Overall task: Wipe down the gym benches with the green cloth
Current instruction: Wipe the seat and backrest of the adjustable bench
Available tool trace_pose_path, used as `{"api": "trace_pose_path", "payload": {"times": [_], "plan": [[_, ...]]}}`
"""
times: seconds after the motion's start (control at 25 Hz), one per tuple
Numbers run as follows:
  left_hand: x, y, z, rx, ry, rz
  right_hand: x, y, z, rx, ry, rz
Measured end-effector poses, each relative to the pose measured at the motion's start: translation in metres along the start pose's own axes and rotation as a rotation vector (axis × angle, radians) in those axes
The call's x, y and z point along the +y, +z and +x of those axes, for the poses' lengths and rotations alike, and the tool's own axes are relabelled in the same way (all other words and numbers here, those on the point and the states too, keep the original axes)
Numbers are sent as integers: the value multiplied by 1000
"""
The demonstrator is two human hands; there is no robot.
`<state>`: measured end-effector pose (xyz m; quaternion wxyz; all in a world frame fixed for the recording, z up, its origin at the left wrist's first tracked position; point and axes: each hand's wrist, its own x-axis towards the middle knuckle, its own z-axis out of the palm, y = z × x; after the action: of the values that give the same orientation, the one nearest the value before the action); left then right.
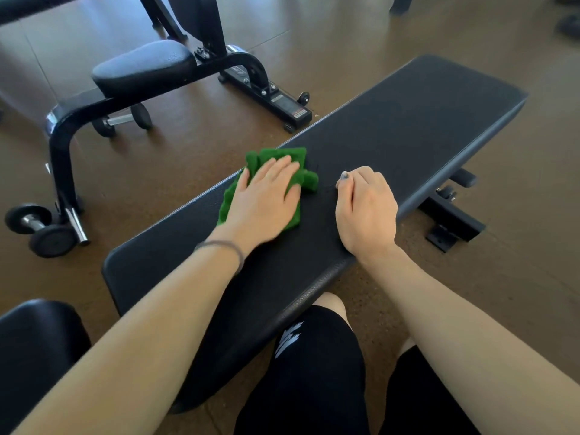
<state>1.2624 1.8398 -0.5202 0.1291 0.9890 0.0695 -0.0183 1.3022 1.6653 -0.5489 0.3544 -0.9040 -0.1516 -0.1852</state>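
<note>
- Two bare forearms reach forward and down over the flat bench, a long black padded bench that runs from lower left to upper right across the brown floor.
- The left hand lies palm down with its fingers straight and slightly spread, pressing flat on the green cloth; nothing is curled round the cloth.
- The cloth is bunched on the bench's top, near the bench's far long edge and about midway along its length; crumpled folds stick out beyond the fingertips and past the thumb side.
- A thin dark band circles the left wrist, just behind the hand and above the bench pad.
- The right hand rests on the bench just beside the cloth, apart from it, toward the bench's near long edge. Its fingers are curled under into a loose fist that holds nothing, knuckles up, with the thumb tip and a dark nail pointing at the cloth.
- The right forearm crosses the near edge of the bench and the wrist is slightly bent.
- Black shorts with a white mark show below the bench's near edge.
- Beyond the bench's far edge stands a second bench on a black frame, with two dumbbells on the floor by it.
- Another black pad sits off the bench's left end.
</note>
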Motion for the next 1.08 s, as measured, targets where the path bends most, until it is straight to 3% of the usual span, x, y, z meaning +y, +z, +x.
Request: {"api": "trace_pose_path", "payload": {"times": [0.12, 0.36, 0.64, 0.92, 1.08], "plan": [[-8, -5, 31, -34, -46, 0, 1, -2, -1, -15, 1, 21], [-40, -15, -100, -29, -35, 47, 0, -1, -4, 36, 28, 3], [-7, -3, 41, -17, -39, 23, -2, -1, -1, 23, 19, -6], [-56, -14, -29, 70, 31, 66, 0, -2, -3, 4, 47, 1], [-39, -13, 29, 32, -89, 36, -1, 1, -2, 26, 32, -25]]}}
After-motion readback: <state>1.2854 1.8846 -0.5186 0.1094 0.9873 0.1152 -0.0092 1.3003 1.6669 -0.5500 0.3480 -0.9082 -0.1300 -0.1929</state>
